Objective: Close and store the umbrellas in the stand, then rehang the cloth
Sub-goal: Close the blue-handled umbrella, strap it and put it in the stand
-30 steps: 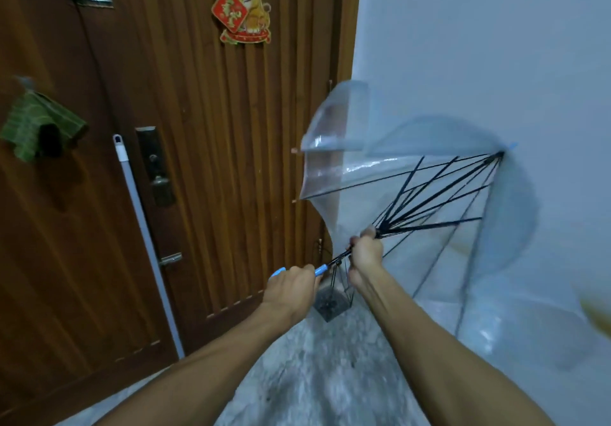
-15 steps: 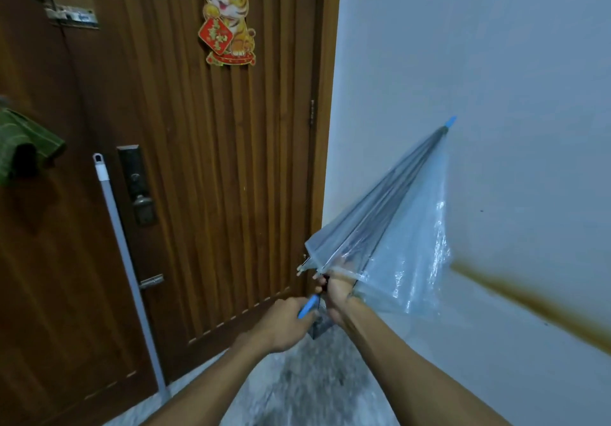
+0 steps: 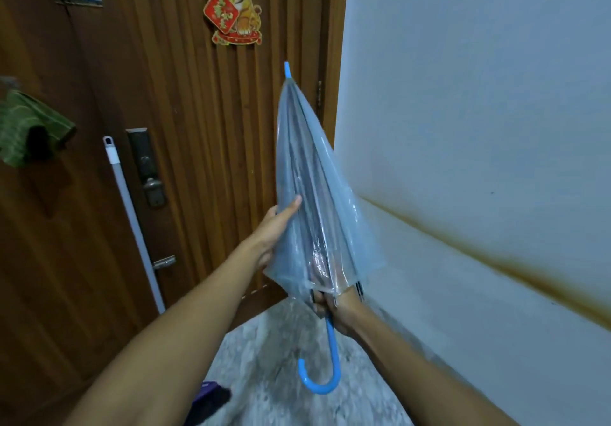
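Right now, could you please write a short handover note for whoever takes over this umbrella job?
Right hand: grips the clear umbrella just above its blue hooked handle, tip up.
Left hand: flat against the folded canopy.
Done: this umbrella is collapsed.
Left: put it in the stand, which is out of view; handle any other umbrellas; rehang the green cloth, now on the door.

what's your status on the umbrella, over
Right hand grips the shaft above the blue handle. Left hand flat against folded clear umbrella, tip up. Stand not in view.
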